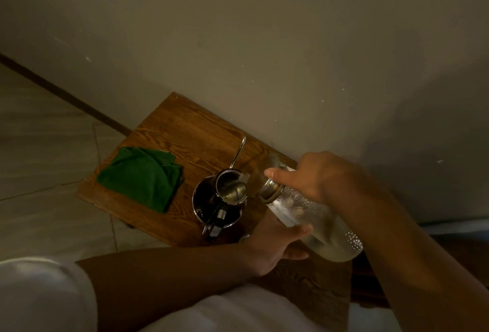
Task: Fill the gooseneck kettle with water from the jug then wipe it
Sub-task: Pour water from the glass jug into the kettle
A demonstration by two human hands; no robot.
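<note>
A clear glass jug (321, 228) with a metal collar is tilted to the left, its mouth over the open top of the dark steel gooseneck kettle (211, 199). Water runs from the jug into the kettle's opening. My right hand (304, 175) grips the jug's neck, index finger stretched along the collar. My left hand (275, 244) cups the jug's body from below. The kettle stands upright on the wooden table (185, 135), its thin spout pointing up toward the wall and its black handle toward me. A folded green cloth (143, 175) lies on the table left of the kettle.
The small table stands against a plain beige wall (264, 40). Tiled floor (47, 146) lies to its left, with a dark skirting strip along the wall. A small round metal piece (244, 237), perhaps the kettle's lid, peeks out by my left wrist.
</note>
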